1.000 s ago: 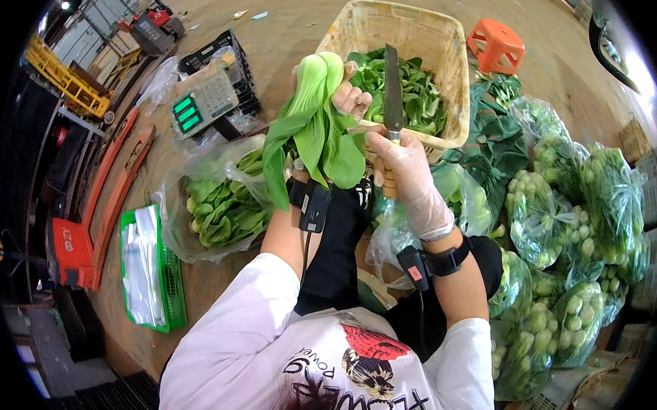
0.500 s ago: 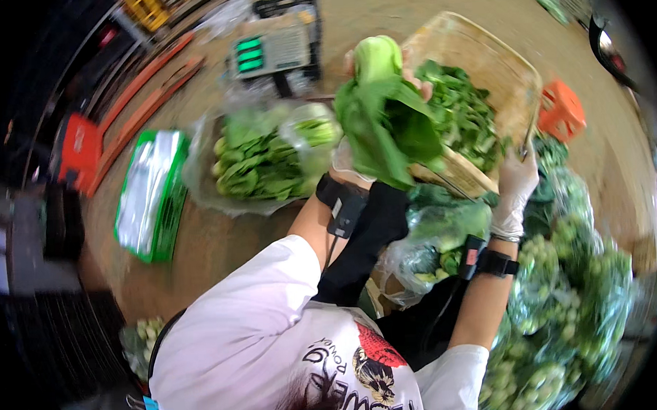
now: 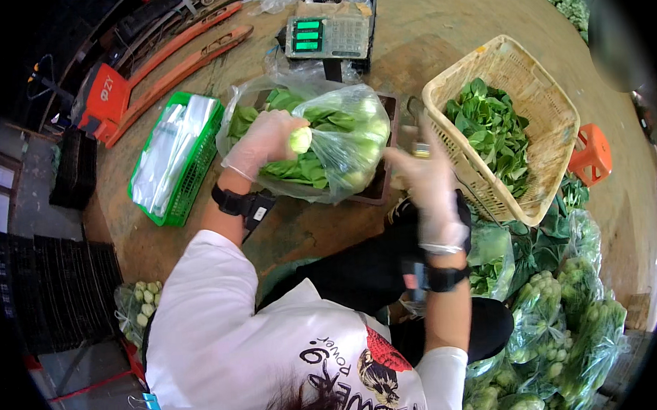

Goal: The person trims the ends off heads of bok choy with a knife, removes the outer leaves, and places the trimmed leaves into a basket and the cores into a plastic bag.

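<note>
- Bok choy [image 3: 301, 140] shows its pale base in the left hand [image 3: 268, 140], gloved fingers clamped around it, over a clear bag [image 3: 341, 157] of greens [image 3: 298, 171].
- Right hand [image 3: 426, 182], gloved too, blurs nearby with a knife [image 3: 421, 150]; from here I can't tell how its fingers close.
- Yellowish crate [image 3: 546, 122], part-filled with leaves [image 3: 490, 135], stands to the right.

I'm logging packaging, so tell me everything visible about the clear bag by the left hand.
The clear bag is thin, wrinkled and shiny, plastic by its look. It bulges with leafy greens, their pale stems mostly toward its right side. It lies over a dark brown crate. The left hand is over its left part; contact is unclear.
</note>
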A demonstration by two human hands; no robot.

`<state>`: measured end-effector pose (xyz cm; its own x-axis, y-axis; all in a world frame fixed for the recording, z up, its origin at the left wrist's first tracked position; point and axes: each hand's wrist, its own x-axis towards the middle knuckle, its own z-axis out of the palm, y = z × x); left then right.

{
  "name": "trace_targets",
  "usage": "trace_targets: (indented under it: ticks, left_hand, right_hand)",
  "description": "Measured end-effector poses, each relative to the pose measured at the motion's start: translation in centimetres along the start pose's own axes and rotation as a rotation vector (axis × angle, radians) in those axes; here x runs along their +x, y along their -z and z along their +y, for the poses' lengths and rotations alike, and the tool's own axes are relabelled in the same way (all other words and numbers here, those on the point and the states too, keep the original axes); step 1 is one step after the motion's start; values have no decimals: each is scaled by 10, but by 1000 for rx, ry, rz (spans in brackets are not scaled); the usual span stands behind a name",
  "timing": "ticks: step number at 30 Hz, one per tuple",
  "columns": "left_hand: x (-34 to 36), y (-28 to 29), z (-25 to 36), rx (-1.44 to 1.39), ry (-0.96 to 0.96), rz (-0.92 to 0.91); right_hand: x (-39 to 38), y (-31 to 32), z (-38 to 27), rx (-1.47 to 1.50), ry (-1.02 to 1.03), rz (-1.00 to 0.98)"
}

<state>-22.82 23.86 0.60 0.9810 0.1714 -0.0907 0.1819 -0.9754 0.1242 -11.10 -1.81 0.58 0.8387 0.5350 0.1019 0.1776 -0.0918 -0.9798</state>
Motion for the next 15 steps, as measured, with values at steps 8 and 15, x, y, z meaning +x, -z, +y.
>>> trace_targets:
  ticks: [8,15]
  left_hand:
    - [42,-23,-13,530,264,-45]
    - [109,-107,-13,207,209,176]
  right_hand:
    - [48,-92,52,-33,-318,-280]
    - [18,-73,24,508,-507,-486]
